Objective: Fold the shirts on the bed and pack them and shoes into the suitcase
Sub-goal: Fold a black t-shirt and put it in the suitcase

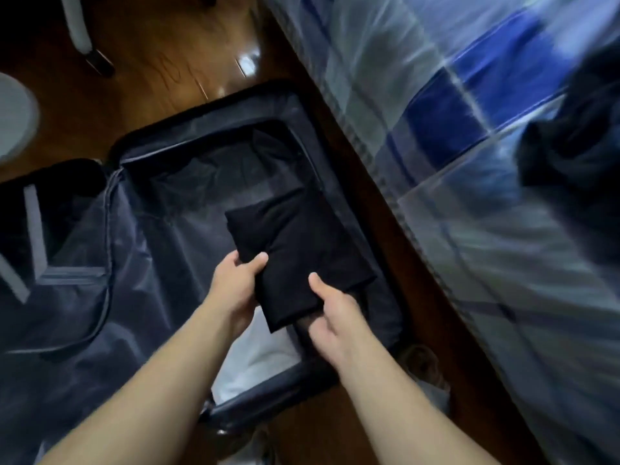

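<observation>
Both hands, left hand (235, 283) and right hand (332, 317), pinch the folded black shirt (298, 260) shut-fingered, its long axis running along the suitcase (188, 135) toward the far edge.

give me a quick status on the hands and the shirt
Left hand and right hand both gripping folded black shirt. Shirt held over open suitcase. White garment already inside. Nothing in the way.

A black folded shirt (295, 260) against the dark grey lining of an open suitcase (161, 209), white fabric (255, 360) at its near end; right, a bed (469, 105) in blue, white and grey checks; far left, brown wooden floor (161, 62).
</observation>
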`<action>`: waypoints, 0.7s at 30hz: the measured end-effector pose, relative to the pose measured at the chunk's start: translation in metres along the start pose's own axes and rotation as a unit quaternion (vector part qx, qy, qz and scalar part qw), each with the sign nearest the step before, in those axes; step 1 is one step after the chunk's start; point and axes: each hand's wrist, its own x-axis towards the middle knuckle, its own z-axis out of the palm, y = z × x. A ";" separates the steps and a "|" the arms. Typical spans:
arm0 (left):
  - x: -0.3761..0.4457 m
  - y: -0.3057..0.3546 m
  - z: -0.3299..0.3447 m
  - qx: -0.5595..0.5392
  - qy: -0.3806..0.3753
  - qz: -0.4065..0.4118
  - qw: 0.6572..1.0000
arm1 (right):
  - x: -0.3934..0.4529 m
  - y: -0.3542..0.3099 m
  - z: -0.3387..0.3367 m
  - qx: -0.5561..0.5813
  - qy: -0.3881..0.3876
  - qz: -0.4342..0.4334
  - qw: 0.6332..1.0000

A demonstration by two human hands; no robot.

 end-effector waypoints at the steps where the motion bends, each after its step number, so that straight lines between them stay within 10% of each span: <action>1: 0.037 -0.011 -0.004 0.038 -0.019 -0.002 0.999 | 0.025 0.003 -0.001 -0.063 0.024 0.005 0.998; 4: 0.126 -0.051 -0.018 0.218 -0.025 -0.040 0.975 | 0.070 0.016 -0.013 -0.431 0.131 -0.026 0.892; 9: 0.214 -0.088 -0.028 0.183 0.063 -0.007 0.981 | 0.117 -0.005 -0.005 -0.812 -0.009 -0.348 0.468; 12: 0.209 -0.087 -0.018 0.291 0.093 0.044 0.951 | 0.173 -0.025 0.027 -0.895 -0.060 -0.319 0.305; 17: 0.214 -0.082 -0.011 0.334 0.097 0.040 0.937 | 0.210 -0.027 0.039 -0.937 -0.051 -0.253 0.234; 21: 0.193 -0.103 0.003 0.360 -0.041 -0.010 0.932 | 0.180 -0.027 -0.005 -0.950 -0.017 -0.233 0.209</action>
